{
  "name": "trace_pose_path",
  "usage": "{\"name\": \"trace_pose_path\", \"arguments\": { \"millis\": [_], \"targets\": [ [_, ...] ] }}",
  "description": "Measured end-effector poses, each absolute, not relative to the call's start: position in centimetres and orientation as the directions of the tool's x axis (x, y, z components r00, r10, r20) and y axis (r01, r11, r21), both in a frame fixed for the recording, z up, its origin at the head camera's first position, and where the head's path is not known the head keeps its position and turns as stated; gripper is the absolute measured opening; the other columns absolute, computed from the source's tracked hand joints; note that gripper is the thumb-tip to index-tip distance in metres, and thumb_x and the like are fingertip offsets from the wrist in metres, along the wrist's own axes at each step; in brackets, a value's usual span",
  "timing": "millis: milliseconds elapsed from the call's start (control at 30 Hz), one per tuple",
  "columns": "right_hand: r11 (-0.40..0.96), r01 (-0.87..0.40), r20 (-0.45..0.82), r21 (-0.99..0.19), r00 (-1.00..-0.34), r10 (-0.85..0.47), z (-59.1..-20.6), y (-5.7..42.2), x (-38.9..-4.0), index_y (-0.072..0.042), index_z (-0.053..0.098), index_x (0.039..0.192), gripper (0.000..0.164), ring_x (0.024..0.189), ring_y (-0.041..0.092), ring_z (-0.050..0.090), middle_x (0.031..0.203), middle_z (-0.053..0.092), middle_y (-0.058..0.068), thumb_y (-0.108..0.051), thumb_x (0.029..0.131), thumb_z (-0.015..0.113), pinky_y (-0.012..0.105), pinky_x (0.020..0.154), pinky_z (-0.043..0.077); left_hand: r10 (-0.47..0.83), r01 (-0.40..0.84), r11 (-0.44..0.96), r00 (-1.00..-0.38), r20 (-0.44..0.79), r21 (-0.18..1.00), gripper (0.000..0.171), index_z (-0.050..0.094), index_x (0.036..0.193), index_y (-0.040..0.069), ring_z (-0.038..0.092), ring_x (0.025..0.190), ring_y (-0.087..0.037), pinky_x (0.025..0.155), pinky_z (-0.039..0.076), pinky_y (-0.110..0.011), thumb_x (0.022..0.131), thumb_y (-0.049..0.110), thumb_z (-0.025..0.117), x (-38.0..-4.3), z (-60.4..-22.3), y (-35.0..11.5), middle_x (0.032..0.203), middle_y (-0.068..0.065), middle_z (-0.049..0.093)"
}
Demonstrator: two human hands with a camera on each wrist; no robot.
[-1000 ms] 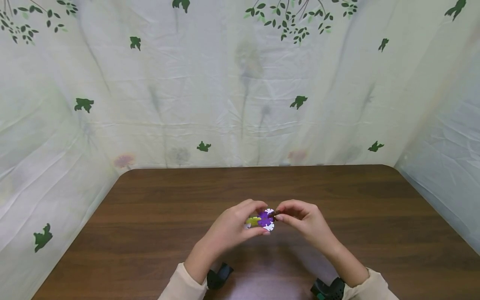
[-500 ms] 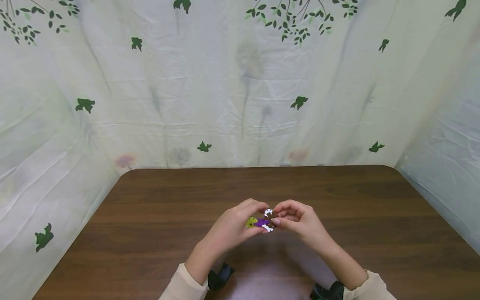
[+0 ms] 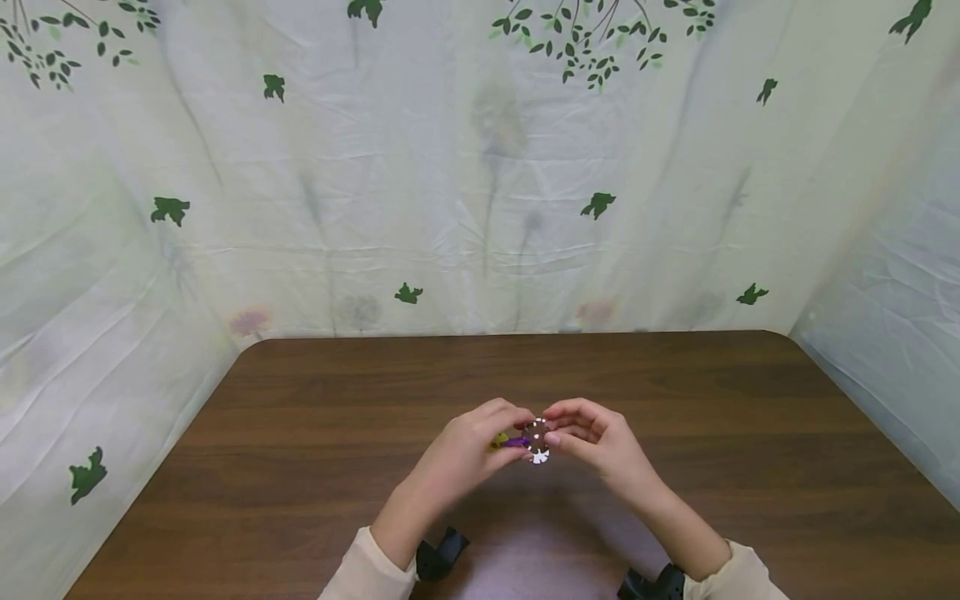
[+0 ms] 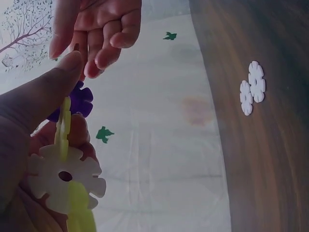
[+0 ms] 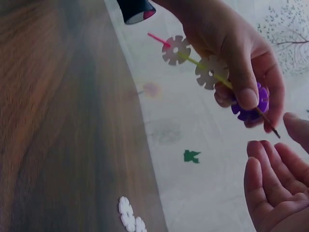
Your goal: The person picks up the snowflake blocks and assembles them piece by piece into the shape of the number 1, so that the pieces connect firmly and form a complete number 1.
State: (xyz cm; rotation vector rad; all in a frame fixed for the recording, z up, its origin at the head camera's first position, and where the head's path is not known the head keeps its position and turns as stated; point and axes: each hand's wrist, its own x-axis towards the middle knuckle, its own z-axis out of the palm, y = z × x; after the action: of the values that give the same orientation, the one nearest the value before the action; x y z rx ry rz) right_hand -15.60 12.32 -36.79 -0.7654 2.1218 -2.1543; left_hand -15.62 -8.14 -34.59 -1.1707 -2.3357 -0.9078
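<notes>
My left hand (image 3: 471,440) pinches a chain of slotted snowflake discs by the purple disc (image 4: 82,101), above the table. From its tip a brown disc (image 3: 536,433) stands out, face-on in the head view and edge-on in the right wrist view. Behind the purple one trail a yellow disc (image 4: 63,128), a white disc (image 4: 48,169), another yellow disc (image 4: 79,208), another white disc (image 5: 175,50) and a pink disc (image 5: 158,38). Close by the brown disc, my right hand (image 3: 596,437) has its thumb and fingers spread apart; the right wrist view shows a small gap.
Two white discs (image 4: 257,81) lie side by side on the brown wooden table (image 3: 360,400), below the hands. A pale curtain (image 3: 450,167) with leaf prints surrounds the table's back and sides. Each wrist wears a black device (image 3: 442,554).
The chain has turned in my left hand: the purple disc went from face-on to edge-on, and the brown one now shows its face. My right hand shifted slightly left and loosened from the brown disc.
</notes>
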Motion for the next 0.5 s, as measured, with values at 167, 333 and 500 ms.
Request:
{"name": "trace_pose_path", "arguments": {
  "millis": [167,333,500],
  "targets": [
    [-0.021,-0.388,0.377,-0.921,-0.879,-0.293,-37.6,12.7,-16.4,0.006,0.055,0.105,0.025,0.086,0.019,0.060,0.097,0.058,0.025,-0.001,0.082,0.063,0.029,0.073,0.050,0.537,0.784,0.477,-0.618,0.574,0.398,0.031,0.062,0.101,0.009,0.057,0.078,-0.007,0.070,0.046,-0.016,0.073,0.014,0.074,-15.7,-34.4,-8.5,0.090,0.003,0.059],
    [0.085,-0.404,0.370,-0.911,-0.890,-0.268,-39.3,12.9,-17.6,0.003,0.057,0.106,0.029,0.089,0.030,0.059,0.099,0.059,0.025,-0.003,0.080,0.066,0.028,0.073,0.049,0.499,0.772,0.496,-0.628,0.597,0.398,0.033,0.063,0.101,0.010,0.054,0.074,-0.006,0.066,0.046,-0.017,0.071,0.014,0.075,-16.0,-34.3,-8.9,0.088,0.004,0.059],
    [0.204,-0.418,0.356,-0.885,-0.891,-0.280,-41.5,13.0,-18.7,0.005,0.058,0.107,0.033,0.087,0.032,0.059,0.098,0.060,0.021,-0.002,0.076,0.069,0.027,0.073,0.049,0.473,0.782,0.492,-0.609,0.637,0.383,0.034,0.063,0.100,0.008,0.055,0.074,-0.007,0.066,0.047,-0.020,0.070,0.013,0.076,-16.2,-34.1,-9.3,0.086,0.003,0.060]
  ]
}}
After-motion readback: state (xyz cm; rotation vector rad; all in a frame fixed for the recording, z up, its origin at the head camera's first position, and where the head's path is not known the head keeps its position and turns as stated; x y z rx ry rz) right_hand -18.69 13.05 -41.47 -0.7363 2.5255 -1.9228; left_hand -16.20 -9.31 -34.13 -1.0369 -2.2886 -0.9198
